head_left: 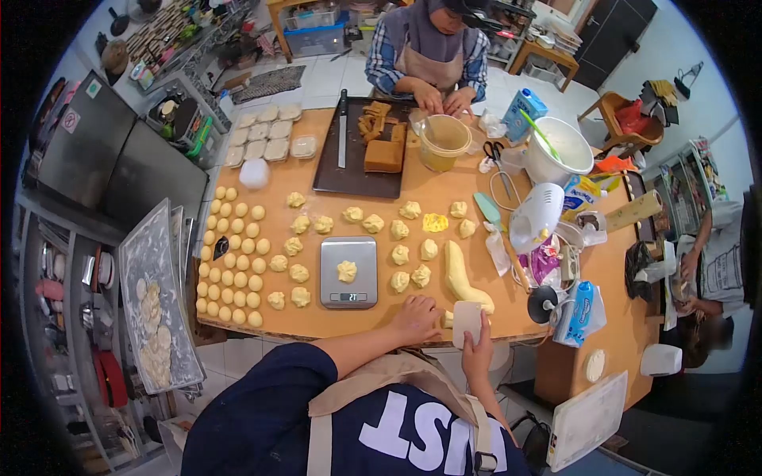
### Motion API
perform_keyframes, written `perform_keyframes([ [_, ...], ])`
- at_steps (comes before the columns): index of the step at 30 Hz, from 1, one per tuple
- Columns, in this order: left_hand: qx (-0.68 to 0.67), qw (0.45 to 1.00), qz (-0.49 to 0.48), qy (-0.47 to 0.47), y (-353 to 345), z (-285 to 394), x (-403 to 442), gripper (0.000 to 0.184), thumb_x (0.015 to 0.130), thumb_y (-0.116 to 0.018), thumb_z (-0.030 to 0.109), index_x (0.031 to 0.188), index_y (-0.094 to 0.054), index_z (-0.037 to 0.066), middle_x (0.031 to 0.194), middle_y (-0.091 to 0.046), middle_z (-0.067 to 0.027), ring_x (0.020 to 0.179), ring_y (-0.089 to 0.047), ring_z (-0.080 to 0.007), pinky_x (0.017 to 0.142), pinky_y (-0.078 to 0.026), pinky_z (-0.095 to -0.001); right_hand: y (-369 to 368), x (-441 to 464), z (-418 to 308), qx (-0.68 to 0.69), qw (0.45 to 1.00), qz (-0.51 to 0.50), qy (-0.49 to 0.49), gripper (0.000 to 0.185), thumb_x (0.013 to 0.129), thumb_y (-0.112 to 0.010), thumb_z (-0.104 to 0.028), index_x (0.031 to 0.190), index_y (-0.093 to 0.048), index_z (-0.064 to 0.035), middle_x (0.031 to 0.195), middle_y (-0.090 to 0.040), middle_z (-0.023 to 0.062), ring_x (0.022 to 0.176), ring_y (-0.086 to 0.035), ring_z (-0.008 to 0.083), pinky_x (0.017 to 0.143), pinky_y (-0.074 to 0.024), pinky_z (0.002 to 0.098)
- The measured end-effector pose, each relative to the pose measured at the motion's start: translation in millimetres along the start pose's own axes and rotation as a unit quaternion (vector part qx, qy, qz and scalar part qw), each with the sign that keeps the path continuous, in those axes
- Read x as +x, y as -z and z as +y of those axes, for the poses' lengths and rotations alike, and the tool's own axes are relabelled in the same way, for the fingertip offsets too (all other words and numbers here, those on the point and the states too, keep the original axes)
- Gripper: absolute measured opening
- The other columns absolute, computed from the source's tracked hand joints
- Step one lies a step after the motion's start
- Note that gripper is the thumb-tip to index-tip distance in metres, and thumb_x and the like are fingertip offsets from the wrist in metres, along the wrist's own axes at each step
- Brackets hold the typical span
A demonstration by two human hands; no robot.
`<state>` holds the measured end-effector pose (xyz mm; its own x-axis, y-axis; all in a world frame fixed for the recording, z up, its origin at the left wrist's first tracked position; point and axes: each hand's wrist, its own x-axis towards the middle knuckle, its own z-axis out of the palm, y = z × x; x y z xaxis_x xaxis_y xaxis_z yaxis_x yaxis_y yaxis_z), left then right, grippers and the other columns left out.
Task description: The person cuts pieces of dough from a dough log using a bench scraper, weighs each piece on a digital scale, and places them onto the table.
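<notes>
My right hand point(477, 354) grips a pale dough scraper point(467, 325) at the table's near edge. The scraper stands over the near end of a long roll of yellow dough point(455, 274), hiding part of it. Just left of it, my left hand point(417, 319) lies palm down on the table with its fingers apart, apparently holding nothing. A digital scale point(349, 254) sits farther left, bearing one rough dough lump point(347, 271). Several similar dough pieces point(401, 255) are scattered around the scale. Rows of smooth dough balls point(228, 278) cover the table's left side.
Across the table point(317, 214), a co-worker point(429, 47) has both hands by a tub point(444, 143). A dark tray point(357, 184) holds brown cake and a knife. A hand mixer point(536, 216) and a white bowl point(559, 147) stand at right. Another person point(718, 262) is far right.
</notes>
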<state>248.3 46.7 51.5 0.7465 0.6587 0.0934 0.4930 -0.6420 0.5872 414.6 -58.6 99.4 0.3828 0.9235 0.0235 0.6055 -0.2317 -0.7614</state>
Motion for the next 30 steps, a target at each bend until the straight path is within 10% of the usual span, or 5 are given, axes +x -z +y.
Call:
perform_keyframes([
  [14,0.016,0.998,0.052,0.004,-22,-4,12,0.028,0.069,-0.076,0.032,0.090,-0.067,0.015,0.098,-0.053,-0.0056,0.101,-0.050,-0.0250,0.092,-0.034,-0.0418,2,10,3,-0.059,0.996,-0.061,0.007,0.061,0.089,-0.056,-0.007,0.145,-0.032,-0.0065,0.115,-0.059,0.0297,0.099,-0.060,0.0459,0.081,-0.0479,0.0488],
  [30,0.147,0.881,0.311,0.324,67,-116,-100,0.025,0.071,-0.078,0.034,0.091,-0.073,0.021,0.092,-0.056,0.0003,0.095,-0.049,-0.0229,0.086,-0.034,-0.0410,-76,61,-84,-0.042,0.955,-0.255,0.149,0.061,0.089,-0.059,-0.010,0.145,-0.036,-0.0184,0.108,-0.063,0.0228,0.084,-0.063,0.0413,0.070,-0.0505,0.0480],
])
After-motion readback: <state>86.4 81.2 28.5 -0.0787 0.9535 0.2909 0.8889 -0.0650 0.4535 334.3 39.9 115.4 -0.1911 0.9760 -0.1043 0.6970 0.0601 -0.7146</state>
